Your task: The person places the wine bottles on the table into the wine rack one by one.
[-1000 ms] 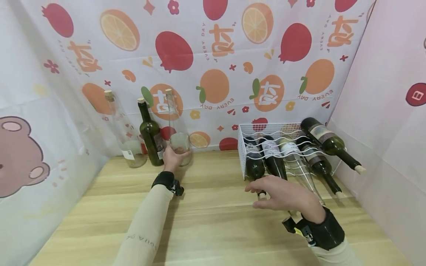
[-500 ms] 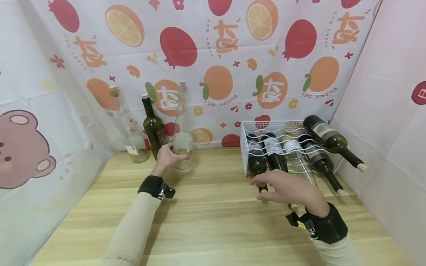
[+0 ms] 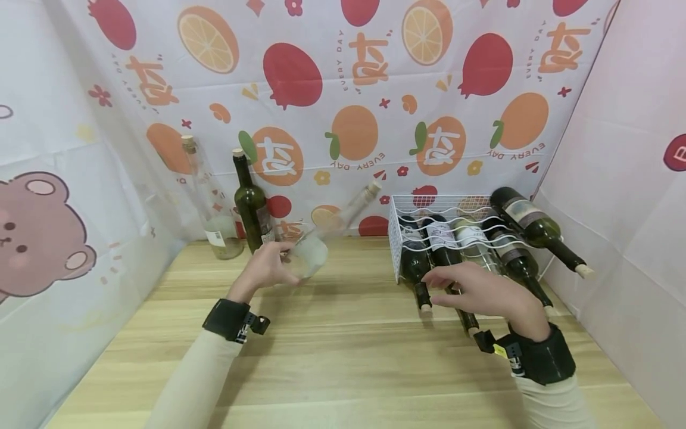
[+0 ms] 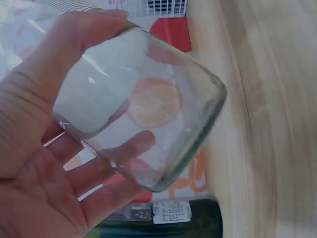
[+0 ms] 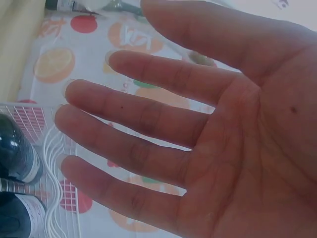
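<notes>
My left hand [image 3: 266, 266] grips a clear glass bottle [image 3: 315, 250] round its lower body. The bottle tilts, its corked neck pointing up and right. In the left wrist view the thumb and fingers wrap the glass [image 4: 153, 119], with the flat base facing right. My right hand [image 3: 485, 292] hovers in front of the white wire rack [image 3: 395, 244], holding nothing. In the right wrist view its fingers [image 5: 133, 109] are spread and nearly straight. Dark and clear corked bottles lie in the rack, necks toward me, with one dark bottle [image 3: 530, 223] resting on the top right.
A green bottle [image 3: 252, 208] and another clear bottle [image 3: 220, 232] stand upright at the back left, near the held one. The wooden table [image 3: 332, 357] meets fruit-printed cloth [image 3: 305, 131] at the back. Cloth also hangs along both sides.
The clear bottle, upright before, has been tipped toward the right in my left hand, which has turned with it. My right hand has shifted slightly right.
</notes>
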### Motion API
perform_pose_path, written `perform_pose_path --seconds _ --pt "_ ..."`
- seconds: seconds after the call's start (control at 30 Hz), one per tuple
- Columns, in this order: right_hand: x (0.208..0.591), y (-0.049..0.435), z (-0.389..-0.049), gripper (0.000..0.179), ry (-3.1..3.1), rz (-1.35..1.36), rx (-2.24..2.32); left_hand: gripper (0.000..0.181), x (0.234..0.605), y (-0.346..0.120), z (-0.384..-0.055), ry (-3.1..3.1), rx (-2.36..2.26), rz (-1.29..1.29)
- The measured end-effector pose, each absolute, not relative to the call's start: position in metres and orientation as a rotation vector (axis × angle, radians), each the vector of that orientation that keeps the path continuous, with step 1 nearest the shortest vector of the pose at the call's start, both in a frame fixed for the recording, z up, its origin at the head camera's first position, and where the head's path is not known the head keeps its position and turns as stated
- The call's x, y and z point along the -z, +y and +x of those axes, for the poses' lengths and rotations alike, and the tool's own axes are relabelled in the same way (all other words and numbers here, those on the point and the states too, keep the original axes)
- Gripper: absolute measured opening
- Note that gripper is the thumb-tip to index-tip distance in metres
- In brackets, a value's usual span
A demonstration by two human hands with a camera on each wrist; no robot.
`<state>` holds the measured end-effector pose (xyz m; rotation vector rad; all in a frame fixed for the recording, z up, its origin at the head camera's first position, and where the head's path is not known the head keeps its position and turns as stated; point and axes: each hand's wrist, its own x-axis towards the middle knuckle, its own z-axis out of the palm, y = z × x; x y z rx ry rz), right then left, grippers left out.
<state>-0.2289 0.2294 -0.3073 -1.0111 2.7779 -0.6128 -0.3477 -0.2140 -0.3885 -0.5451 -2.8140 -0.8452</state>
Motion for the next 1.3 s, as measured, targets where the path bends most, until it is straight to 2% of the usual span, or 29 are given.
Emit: perform_pose_path --seconds 0.3,0.9,1.3 --pt "0.306 0.235 -0.231 0.035 2.783 -0.904 0.616 0.079 0.380 -0.205 -0.323 -2.831 0.672 -0.580" --pt "0.307 0.235 -0.234 0.037 2.783 -0.860 0.595 0.070 0.363 -0.199 -0.291 -2.880 0.587 -0.640" --pt "0.308 0.236 -0.234 0.039 2.801 -0.854 0.582 0.071 0.356 -0.196 -0.275 -2.903 0.529 -0.719"
